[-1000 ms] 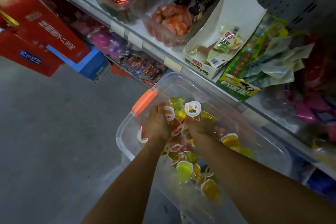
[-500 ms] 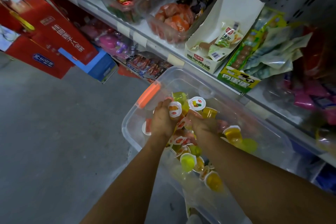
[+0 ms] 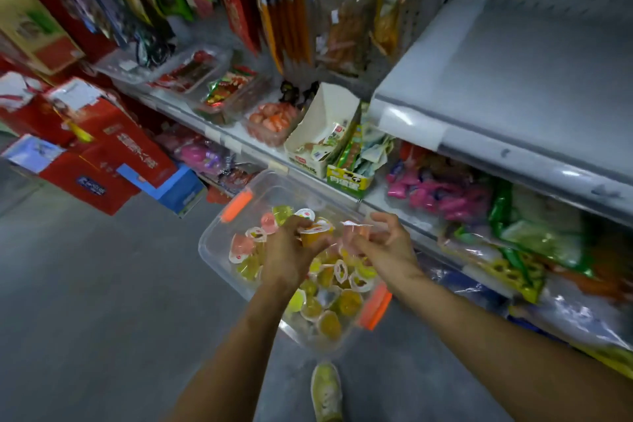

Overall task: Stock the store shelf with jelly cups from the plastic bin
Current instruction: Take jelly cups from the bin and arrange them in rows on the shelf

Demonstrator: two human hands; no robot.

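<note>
both hands are over the clear plastic bin (image 3: 213, 233), the one with the orange latches (image 3: 236, 205), and it's got a big pile of jelly cups (image 3: 329, 305) in it, mostly yellow with a few pink ones. the left hand (image 3: 291, 250) has its fingers curled round an orange cup (image 3: 313, 233), maybe more than one, it's too smeary to count. the right hand (image 3: 385, 243) looks like it's pinching a pink cup (image 3: 356, 233) by the body with the foil lid facing up. motion blur there, so take that with a grain of salt.

the thing that matters for the next bit — the bare white shelf (image 3: 531, 86) is up and off to the right of both hands, a level above the row with the pink packets (image 3: 442, 195). so the right hand is clearly the nearer one and i'd guess it goes first, up and outward, with the left following across the body. the cups are short and squat, so keeping the lids up on the way seems like the easy call. the bin sits low by the person's shoe (image 3: 325, 390), tucked against the lower shelf edge, so it's a fair lift either way — loose handfuls could drop one.
</note>
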